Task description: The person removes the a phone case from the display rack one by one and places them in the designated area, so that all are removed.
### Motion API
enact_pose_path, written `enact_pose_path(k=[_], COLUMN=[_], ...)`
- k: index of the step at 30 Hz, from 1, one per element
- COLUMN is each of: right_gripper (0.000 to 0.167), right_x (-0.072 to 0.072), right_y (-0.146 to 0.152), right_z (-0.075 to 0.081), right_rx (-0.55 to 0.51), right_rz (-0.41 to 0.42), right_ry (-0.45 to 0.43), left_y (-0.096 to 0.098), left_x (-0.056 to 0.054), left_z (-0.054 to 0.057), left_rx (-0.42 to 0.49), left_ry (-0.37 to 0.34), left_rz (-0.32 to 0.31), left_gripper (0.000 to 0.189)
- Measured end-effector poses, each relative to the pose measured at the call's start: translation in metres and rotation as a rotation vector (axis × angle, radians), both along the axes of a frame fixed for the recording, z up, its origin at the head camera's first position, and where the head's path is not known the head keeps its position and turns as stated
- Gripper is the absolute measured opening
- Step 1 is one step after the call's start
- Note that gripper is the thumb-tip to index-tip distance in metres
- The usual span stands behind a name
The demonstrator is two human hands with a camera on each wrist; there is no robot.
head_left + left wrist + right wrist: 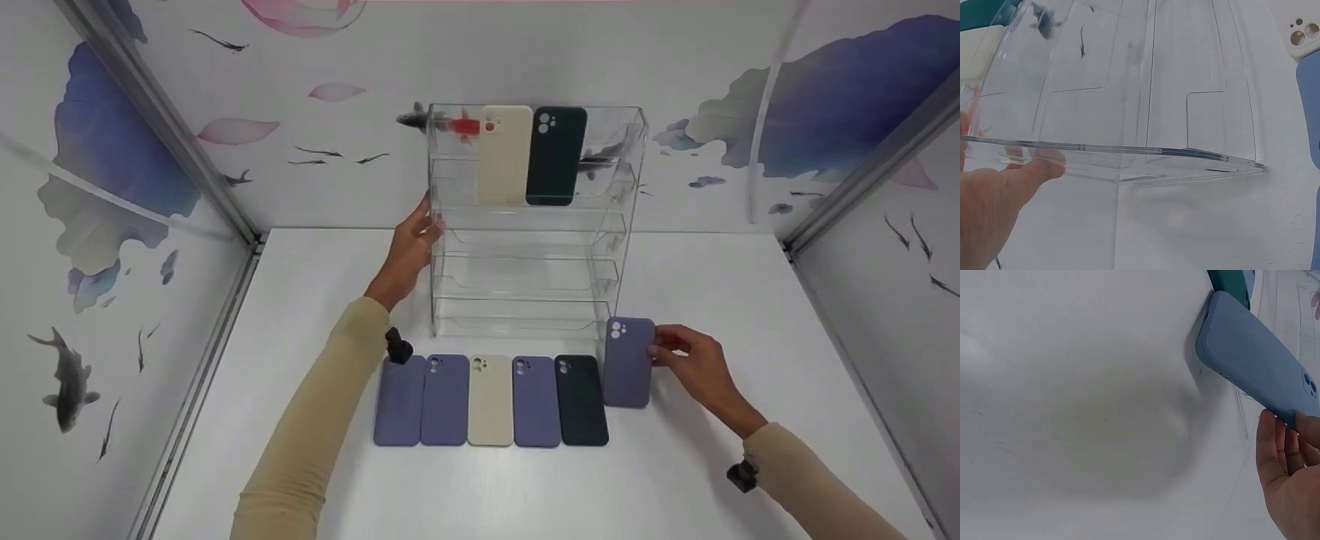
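In the head view a clear tiered acrylic rack (525, 307) stands on the table. My left hand (409, 251) holds its left side, the thumb lying against the side panel (1089, 149) in the left wrist view. With thumb and fingertips, my right hand (697, 367) pinches the right edge of a purple phone case (628, 375) near its camera holes. This case is raised at the right end of a row. In the row lie purple cases (445, 412), a cream case (491, 412) and a dark green case (583, 412).
On the rack's top tier stand another cream phone case (504, 161) and another dark green case (556, 165), side by side. Printed wall panels (337, 45) close off the back and sides of the white table (480, 495).
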State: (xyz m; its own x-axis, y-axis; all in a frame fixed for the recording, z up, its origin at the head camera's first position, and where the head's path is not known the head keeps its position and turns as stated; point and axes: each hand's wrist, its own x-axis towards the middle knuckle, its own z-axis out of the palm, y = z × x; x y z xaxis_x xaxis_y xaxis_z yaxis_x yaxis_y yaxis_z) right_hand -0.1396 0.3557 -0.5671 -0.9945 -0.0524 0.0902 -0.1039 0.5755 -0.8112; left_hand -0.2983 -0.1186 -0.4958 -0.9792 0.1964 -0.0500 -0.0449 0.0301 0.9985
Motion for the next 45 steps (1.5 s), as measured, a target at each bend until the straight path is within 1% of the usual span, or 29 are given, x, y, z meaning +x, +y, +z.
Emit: enact_pose_path(k=[3,10,17,24,31,38,45], right_gripper=[0.033,0.035,0.034,0.034,0.036,0.036,0.035], right_x=[0.001,0.004,0.009,0.010,0.014,0.016,0.018], right_y=[0.001,0.001,0.002,0.002,0.001,0.001,0.000], right_z=[-0.002,-0.006,-0.010,-0.015,-0.017,-0.020,-0.024], right_rx=[0.007,-0.021,-0.047,-0.011,0.000,0.000,0.060], right_rz=[-0.003,0.013,0.039,0.037,0.035,0.044,0.037], right_ry=[-0.007,-0.019,-0.074,-0.121,-0.165,-0.170,-0.200], left_y=[0.000,0.000,0.000,-0.001,-0.001,-0.001,-0.001], left_x=[0.000,0.002,0.001,0.001,0.001,0.001,0.000], left_z=[0.001,0.000,0.000,-0.002,-0.002,-0.001,-0.001], left_rx=[0.007,0.022,0.021,0.015,0.014,0.035,0.039], left_ry=[0.000,-0.001,0.000,0.009,0.013,0.004,0.000], left_rz=[-0.003,-0.005,-0.002,0.000,-0.008,-0.018,-0.010], left_gripper=[0.069,0.071,0.069,0.069,0.069,0.070,0.069])
